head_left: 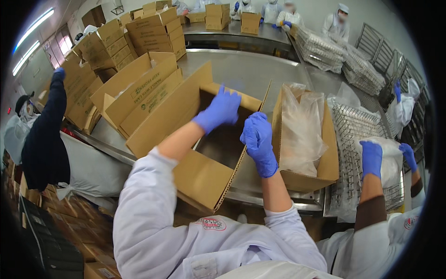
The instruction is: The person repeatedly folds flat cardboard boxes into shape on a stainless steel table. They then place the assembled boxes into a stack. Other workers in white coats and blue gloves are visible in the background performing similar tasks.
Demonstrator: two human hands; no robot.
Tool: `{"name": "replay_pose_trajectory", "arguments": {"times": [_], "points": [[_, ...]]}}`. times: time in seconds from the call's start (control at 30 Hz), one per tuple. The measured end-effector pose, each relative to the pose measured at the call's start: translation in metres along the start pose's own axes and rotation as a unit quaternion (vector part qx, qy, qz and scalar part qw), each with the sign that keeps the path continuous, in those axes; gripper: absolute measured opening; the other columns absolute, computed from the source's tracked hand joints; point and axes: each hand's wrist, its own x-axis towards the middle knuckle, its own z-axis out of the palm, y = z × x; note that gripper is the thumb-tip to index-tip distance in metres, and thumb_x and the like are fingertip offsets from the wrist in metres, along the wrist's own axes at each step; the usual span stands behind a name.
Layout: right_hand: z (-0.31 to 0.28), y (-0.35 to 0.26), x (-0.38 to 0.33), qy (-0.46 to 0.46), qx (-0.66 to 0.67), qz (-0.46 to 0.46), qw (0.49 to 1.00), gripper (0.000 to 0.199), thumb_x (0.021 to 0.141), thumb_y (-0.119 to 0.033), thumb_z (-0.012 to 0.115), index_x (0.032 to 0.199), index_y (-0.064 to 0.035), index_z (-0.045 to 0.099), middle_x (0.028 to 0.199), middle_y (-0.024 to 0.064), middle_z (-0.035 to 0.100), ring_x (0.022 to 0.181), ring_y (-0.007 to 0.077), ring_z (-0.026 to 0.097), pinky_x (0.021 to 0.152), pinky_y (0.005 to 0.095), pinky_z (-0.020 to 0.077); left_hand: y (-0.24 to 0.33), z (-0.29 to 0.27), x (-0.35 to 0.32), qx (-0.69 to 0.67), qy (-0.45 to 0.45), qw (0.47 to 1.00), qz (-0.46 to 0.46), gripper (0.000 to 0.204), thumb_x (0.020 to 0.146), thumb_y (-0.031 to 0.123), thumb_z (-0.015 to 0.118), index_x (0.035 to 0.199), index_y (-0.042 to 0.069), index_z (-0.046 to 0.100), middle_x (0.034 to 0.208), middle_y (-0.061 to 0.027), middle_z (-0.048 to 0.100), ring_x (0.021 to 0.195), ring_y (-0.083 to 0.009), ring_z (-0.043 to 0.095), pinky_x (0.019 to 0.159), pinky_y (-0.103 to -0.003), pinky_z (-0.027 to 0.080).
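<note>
An open, unlined cardboard box (pixel 211 179) stands in front of me at the near edge of the metal table, tilted in the view, with its flaps spread outward. My right hand (pixel 259 144), in a blue glove, is closed on the upper edge of the box's right-hand flap. Above the box's opening is my left hand (pixel 219 110), also blue-gloved, fingers stretched out and slightly blurred, with nothing visible in it. Just to the right stands another cardboard box (pixel 309 181), with a clear plastic liner (pixel 302 128) bunched inside and rising over its rim.
Open cardboard boxes (pixel 144 88) crowd the table's left side, with more stacked behind. Wire racks (pixel 353 135) lie at right, where a co-worker's gloved hands (pixel 372 158) hold a plastic-covered item. A dark-sleeved person (pixel 44 139) reaches toward boxes at left. Others stand beyond the metal table (pixel 241 65).
</note>
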Motion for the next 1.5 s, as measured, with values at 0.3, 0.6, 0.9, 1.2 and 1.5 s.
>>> {"name": "replay_pose_trajectory", "arguments": {"times": [0.3,0.6,0.9,1.2,1.5], "points": [[0.105,0.054,0.004,-0.447,-0.172,0.128,0.869,0.027,0.083,-0.018,0.044,0.065,-0.0046,0.058,0.064,0.0146,0.059,0.061,0.0319,0.055,0.066,0.0434,0.0424,-0.095,-0.118,-0.149,0.223,0.265,0.929,-0.131,0.051,0.082,0.036,0.056,0.121,0.004,0.048,0.108,-0.0160,0.059,0.097,-0.0287,0.059,0.082,-0.038,0.046],[0.063,0.068,-0.024,0.366,-0.195,0.294,0.861,0.024,0.090,-0.021,0.046,0.104,-0.0032,0.054,0.098,0.0152,0.054,0.095,0.0305,0.050,0.079,0.0383,0.0400,0.036,-0.047,-0.201,-0.190,-0.086,0.939,-0.273,0.108,0.067,0.066,0.058,0.140,0.002,0.011,0.145,-0.0231,0.009,0.134,-0.0419,0.002,0.096,-0.069,0.006],[0.047,-0.056,-0.089,0.039,0.337,0.447,0.827,0.065,0.091,-0.030,0.051,0.140,-0.0036,0.018,0.136,0.0068,0.035,0.120,0.0171,0.037,0.099,0.0291,0.0307,0.014,-0.051,-0.308,-0.422,0.237,0.851,-0.204,0.088,0.074,0.038,0.064,0.138,-0.001,0.019,0.145,-0.0188,0.015,0.135,-0.0357,0.011,0.105,-0.051,0.012],[-0.131,-0.265,0.075,0.077,0.144,0.324,0.932,0.063,0.079,-0.006,0.050,0.136,0.0017,0.025,0.137,0.0179,0.032,0.120,0.0258,0.042,0.100,0.0344,0.0343,0.109,-0.065,-0.212,-0.771,0.338,0.523,0.135,0.089,0.085,0.047,0.047,0.139,-0.002,-0.004,0.147,-0.0183,-0.001,0.136,-0.0260,0.003,0.108,-0.034,0.008],[-0.135,-0.147,0.029,-0.072,-0.226,0.361,0.902,0.063,0.079,-0.005,0.053,0.136,0.0011,0.027,0.128,0.0133,0.046,0.113,0.0186,0.047,0.094,0.0280,0.0365,0.268,0.105,-0.100,-0.931,-0.100,0.297,0.185,0.043,0.090,0.026,0.047,0.125,0.003,0.037,0.122,-0.0135,0.046,0.106,-0.0236,0.045,0.087,-0.033,0.040]]}}
